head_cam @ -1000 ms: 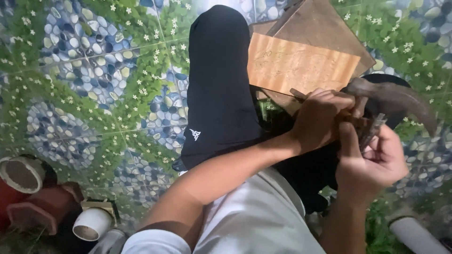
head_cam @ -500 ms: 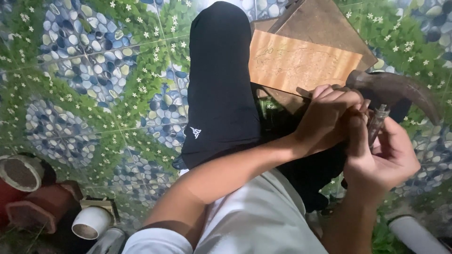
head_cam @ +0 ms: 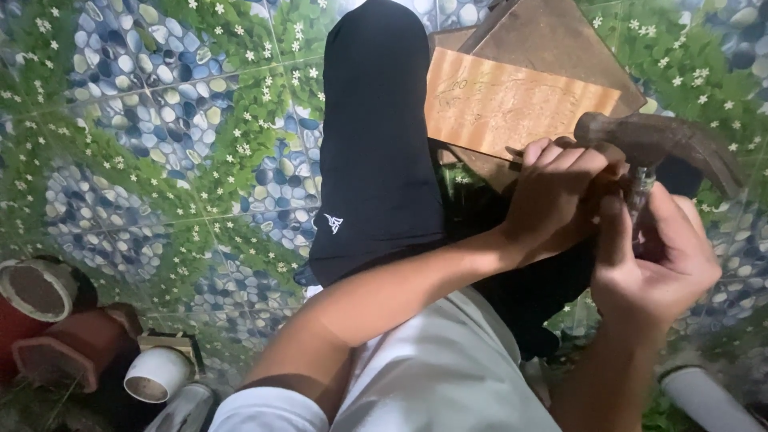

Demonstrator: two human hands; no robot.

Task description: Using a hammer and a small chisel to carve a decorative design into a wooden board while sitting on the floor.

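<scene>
Both hands have drifted slightly right and upward since a second ago, and the hammer head has come closer over them, while the boards and floor lie as before. In the head view the left hand is curled shut around the top of the hammer's handle, knuckles toward the camera, just under the dark, rusty claw hammer head, whose claw curves off to the right. Right beside it, touching, the right hand is closed with thumb and fingers pinched on a thin dark metal piece standing upright below the hammer head; what that piece is cannot be told. Behind the hands lies a pale wooden board with faint pencil drawing on its face, resting across a darker brown board set cornerwise. A leg in black trousers, bearing a small white emblem near the knee, stretches up over the pebble-and-flower patterned floor tiles. At lower left stand terracotta pots and a white cup; a white pipe lies lower right.
</scene>
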